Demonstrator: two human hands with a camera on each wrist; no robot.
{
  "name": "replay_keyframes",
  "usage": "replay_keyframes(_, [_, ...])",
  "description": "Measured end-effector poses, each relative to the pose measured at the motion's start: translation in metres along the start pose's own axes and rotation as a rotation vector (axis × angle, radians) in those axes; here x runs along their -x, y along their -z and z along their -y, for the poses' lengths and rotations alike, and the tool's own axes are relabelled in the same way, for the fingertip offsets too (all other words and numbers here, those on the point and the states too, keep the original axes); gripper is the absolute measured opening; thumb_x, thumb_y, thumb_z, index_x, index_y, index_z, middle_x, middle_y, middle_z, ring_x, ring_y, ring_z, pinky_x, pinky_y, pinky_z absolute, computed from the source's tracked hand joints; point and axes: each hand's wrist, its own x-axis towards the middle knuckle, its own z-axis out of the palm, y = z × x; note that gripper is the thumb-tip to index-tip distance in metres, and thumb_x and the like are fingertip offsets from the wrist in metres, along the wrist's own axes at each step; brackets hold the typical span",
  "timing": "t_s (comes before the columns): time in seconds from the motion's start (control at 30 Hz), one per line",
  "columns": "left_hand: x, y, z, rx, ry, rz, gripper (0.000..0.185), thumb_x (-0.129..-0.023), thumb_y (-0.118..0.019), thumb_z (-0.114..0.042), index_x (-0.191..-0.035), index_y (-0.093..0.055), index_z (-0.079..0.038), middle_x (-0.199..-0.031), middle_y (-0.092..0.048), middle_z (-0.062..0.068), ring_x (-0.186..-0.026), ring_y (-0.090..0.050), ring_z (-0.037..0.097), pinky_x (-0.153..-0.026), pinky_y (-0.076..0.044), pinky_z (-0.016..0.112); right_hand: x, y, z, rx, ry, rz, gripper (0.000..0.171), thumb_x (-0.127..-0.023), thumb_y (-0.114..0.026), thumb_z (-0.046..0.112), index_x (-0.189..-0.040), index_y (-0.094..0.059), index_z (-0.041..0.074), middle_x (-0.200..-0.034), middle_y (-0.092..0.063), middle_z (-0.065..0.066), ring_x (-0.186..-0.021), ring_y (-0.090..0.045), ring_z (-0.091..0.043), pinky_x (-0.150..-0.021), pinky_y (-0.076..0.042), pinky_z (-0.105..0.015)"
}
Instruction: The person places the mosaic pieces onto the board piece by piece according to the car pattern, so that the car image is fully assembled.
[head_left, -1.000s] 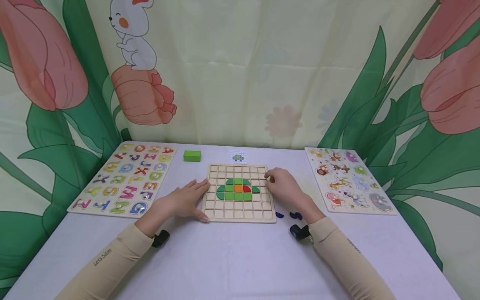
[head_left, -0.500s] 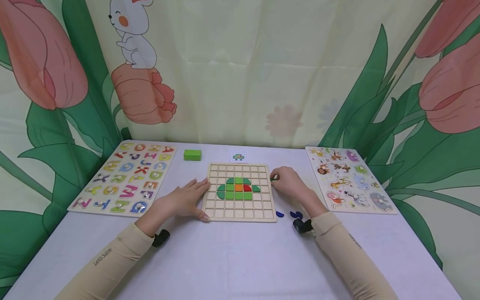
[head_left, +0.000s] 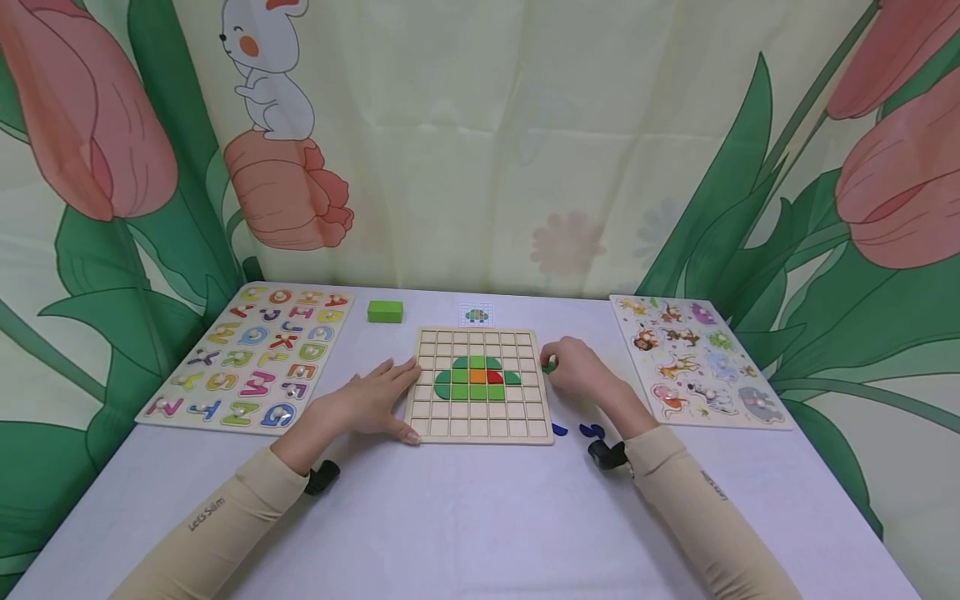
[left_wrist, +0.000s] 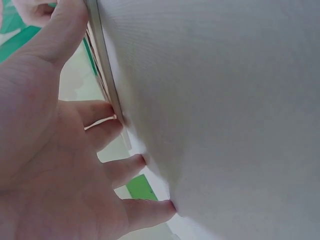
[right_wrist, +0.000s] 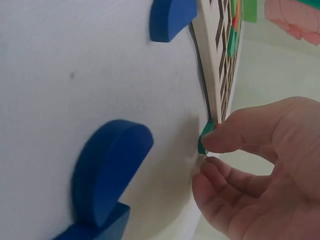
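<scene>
A wooden grid board [head_left: 442, 427] lies in mid-table, with green, orange and red tiles set in its middle. My left hand [head_left: 375, 400] rests along the board's left edge, fingers spread, thumb at the near corner; the left wrist view shows its fingertips [left_wrist: 137, 162] on the cloth and against the board's side. Just off the board's right edge, my right hand [head_left: 577, 371] pinches a small dark green puzzle piece [right_wrist: 204, 136] low over the table. Its exact outline is partly hidden by the thumb. Blue half-round pieces [right_wrist: 112, 172] lie on the cloth nearer the wrist.
Behind the board are a small pattern card [head_left: 477, 314] and a green block [head_left: 385, 312]. An alphabet puzzle [head_left: 247, 358] stands to the left. An animal puzzle [head_left: 693, 358] sits on the right, beyond my right forearm. A printed curtain [head_left: 480, 167] hangs at the back.
From over the board's right edge, my right hand has shifted slightly right, off the board, and the green piece now shows at its fingers. My left hand has stayed in place.
</scene>
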Motion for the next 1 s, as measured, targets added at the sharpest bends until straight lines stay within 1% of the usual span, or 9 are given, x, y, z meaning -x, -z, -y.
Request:
replay_keyframes(0.1, [0.000, 0.000, 0.000, 0.000, 0.000, 0.000, 0.122, -0.065, -0.076, -0.072, -0.160, -0.021, -0.015, -0.169, -0.015, 0.004, -0.155, -0.011, 0.040, -0.110, -0.019, 0.079, 0.002, -0.001, -0.001, 0.001, 0.007, -0.008, 0.033, -0.078, -0.059, -0.006, -0.103, -0.072, 0.010, -0.098, -0.059, -0.010, -0.086, -0.053, -0.023, -0.067, -0.043, -0.029])
replay_keyframes(0.3, [0.001, 0.001, -0.002, -0.002, -0.001, 0.000, 0.122, -0.066, -0.076, -0.071, -0.160, -0.021, -0.014, -0.169, -0.015, 0.004, -0.155, -0.012, 0.040, -0.110, -0.020, 0.079, 0.006, -0.002, 0.000, 0.015, 0.012, -0.030, 0.024, -0.078, -0.061, -0.004, -0.094, -0.070, 0.011, -0.091, -0.056, -0.010, -0.081, -0.052, -0.023, -0.063, -0.041, -0.029])
replay_keyframes(0.43, [0.002, 0.001, -0.003, -0.003, 0.000, 0.002, 0.122, -0.066, -0.076, -0.071, -0.160, -0.021, -0.014, -0.169, -0.015, 0.004, -0.155, -0.011, 0.041, -0.110, -0.020, 0.079, 0.007, -0.003, -0.002, 0.042, 0.019, -0.035, 0.022, -0.078, -0.061, -0.004, -0.092, -0.070, 0.011, -0.090, -0.058, -0.008, -0.081, -0.052, -0.022, -0.063, -0.041, -0.029])
replay_keyframes(0.53, [0.002, 0.001, -0.003, 0.002, 0.002, 0.005, 0.121, -0.067, -0.077, -0.070, -0.160, -0.021, -0.015, -0.169, -0.015, 0.005, -0.155, -0.011, 0.040, -0.110, -0.019, 0.079, 0.009, -0.004, -0.006, 0.042, 0.029, -0.028, 0.021, -0.078, -0.062, -0.002, -0.092, -0.069, 0.012, -0.090, -0.059, -0.008, -0.082, -0.053, -0.022, -0.064, -0.041, -0.029])
replay_keyframes(0.77, [0.002, 0.001, -0.002, -0.005, -0.001, 0.005, 0.121, -0.067, -0.076, -0.070, -0.159, -0.022, -0.014, -0.169, -0.015, 0.005, -0.154, -0.012, 0.041, -0.109, -0.021, 0.079, 0.012, -0.005, -0.010, -0.049, 0.055, -0.025, 0.022, -0.076, -0.063, 0.000, -0.091, -0.067, 0.015, -0.090, -0.059, -0.007, -0.083, -0.052, -0.023, -0.065, -0.041, -0.031])
replay_keyframes(0.9, [0.002, 0.002, -0.002, -0.015, -0.002, 0.002, 0.121, -0.067, -0.076, -0.070, -0.160, -0.021, -0.014, -0.169, -0.015, 0.005, -0.154, -0.012, 0.041, -0.108, -0.021, 0.079, 0.018, -0.004, -0.004, -0.094, 0.080, -0.025, 0.023, -0.076, -0.066, 0.000, -0.092, -0.067, 0.016, -0.092, -0.058, -0.007, -0.085, -0.051, -0.023, -0.066, -0.041, -0.031])
replay_keyframes(1.0, [0.001, 0.002, -0.002, -0.018, -0.004, 0.002, 0.122, -0.067, -0.076, -0.071, -0.160, -0.021, -0.015, -0.169, -0.014, 0.005, -0.154, -0.011, 0.041, -0.109, -0.021, 0.079, 0.022, -0.005, 0.004, -0.106, 0.108, -0.015, 0.022, -0.076, -0.067, 0.001, -0.093, -0.067, 0.016, -0.094, -0.057, -0.007, -0.084, -0.051, -0.022, -0.065, -0.041, -0.030])
